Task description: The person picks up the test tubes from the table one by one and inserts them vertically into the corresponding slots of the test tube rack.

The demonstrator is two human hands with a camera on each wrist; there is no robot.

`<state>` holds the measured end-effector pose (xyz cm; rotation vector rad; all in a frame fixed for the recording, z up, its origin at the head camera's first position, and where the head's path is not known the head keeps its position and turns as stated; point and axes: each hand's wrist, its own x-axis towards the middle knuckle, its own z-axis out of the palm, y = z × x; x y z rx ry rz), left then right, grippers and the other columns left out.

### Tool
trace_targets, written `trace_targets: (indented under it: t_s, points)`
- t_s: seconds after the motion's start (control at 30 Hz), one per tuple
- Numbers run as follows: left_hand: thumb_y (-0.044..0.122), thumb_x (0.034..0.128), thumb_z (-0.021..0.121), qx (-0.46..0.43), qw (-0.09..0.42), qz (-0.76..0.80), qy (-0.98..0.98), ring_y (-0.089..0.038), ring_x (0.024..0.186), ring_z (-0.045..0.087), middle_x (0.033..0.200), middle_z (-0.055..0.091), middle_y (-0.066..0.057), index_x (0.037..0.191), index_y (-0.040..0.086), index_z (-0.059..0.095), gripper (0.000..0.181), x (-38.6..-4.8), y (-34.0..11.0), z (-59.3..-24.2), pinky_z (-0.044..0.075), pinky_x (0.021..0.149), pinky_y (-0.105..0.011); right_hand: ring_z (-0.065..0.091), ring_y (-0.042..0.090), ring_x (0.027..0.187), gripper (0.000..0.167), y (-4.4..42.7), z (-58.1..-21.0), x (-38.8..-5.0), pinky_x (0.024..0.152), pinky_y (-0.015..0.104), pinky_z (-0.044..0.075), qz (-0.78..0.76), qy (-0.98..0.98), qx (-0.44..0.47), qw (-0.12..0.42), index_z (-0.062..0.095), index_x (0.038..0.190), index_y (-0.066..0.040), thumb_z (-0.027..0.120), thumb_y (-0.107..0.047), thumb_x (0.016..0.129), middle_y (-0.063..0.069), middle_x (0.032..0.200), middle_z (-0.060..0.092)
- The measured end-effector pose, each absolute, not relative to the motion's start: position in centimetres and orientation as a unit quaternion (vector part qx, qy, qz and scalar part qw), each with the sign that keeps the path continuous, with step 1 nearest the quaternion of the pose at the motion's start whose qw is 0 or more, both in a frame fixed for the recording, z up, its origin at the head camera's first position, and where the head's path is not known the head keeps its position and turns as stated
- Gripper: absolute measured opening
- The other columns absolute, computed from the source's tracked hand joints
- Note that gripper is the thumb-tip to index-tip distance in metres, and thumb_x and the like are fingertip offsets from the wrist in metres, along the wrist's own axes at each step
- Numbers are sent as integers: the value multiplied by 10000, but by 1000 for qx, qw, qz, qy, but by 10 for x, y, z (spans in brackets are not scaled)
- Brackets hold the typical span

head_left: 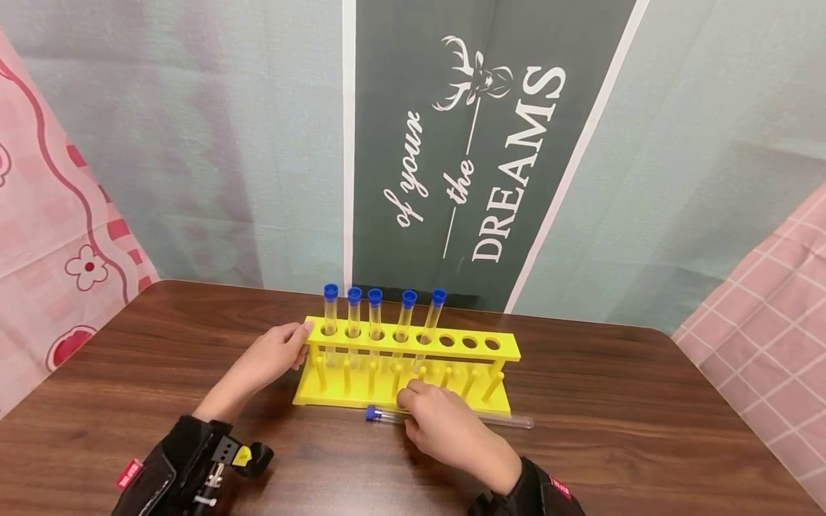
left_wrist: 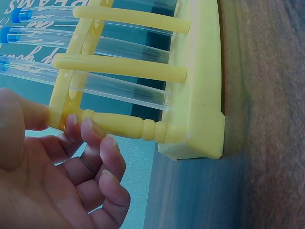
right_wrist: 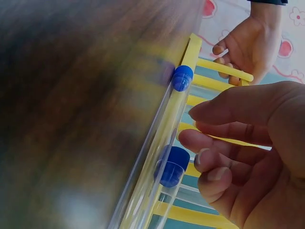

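A yellow test tube rack (head_left: 388, 341) stands on the table, holding several clear test tubes with blue caps (head_left: 375, 296) in its left and middle holes. My left hand (head_left: 274, 351) pinches the left end of the rack's top bar between thumb and fingers. In front of the base lies a capped test tube (head_left: 390, 416). The right wrist view shows two blue caps there, a farther cap (right_wrist: 182, 78) and a nearer cap (right_wrist: 172, 166). Just over these lying tubes is my right hand (head_left: 445, 423), its fingers loosely bent, with a gap between thumb and fingertips.
Three holes at the rack's right end hold no tubes. Yellow pegs (head_left: 493, 387) rise from the base. Behind the brown wooden table (head_left: 613, 401) hangs a printed cloth (head_left: 290, 143), with pink cloths at both sides.
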<state>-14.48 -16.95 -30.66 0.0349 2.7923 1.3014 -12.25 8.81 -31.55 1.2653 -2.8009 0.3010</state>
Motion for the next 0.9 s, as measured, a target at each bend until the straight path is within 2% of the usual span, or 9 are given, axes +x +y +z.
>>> trace_targets:
  t_s: [0.47, 0.67, 0.9]
  points:
    - [314, 1000, 338, 12, 36, 425, 904, -191, 578, 386, 646, 441, -59, 824, -4, 490, 394, -146, -171, -307, 307, 553, -293, 480, 76, 609, 102, 88, -315, -123, 541, 196, 365, 76, -910, 408, -3, 619, 825, -80, 686, -35, 763, -22, 708, 494]
    - [310, 1000, 337, 14, 35, 426, 904, -189, 569, 374, 643, 441, -57, 824, -4, 492, 392, -147, -172, -307, 300, 549, -288, 442, 63, 591, 109, 88, -315, -123, 529, 202, 342, 69, -910, 407, -37, 633, 860, -81, 692, -47, 775, -24, 711, 495]
    - [323, 999, 337, 14, 37, 428, 903, -188, 576, 377, 647, 444, -58, 810, 7, 488, 397, -145, -171, -306, 300, 551, -291, 410, 61, 580, 115, 87, -315, -123, 525, 207, 337, 68, -910, 405, -50, 645, 864, -89, 691, -35, 774, -40, 702, 479]
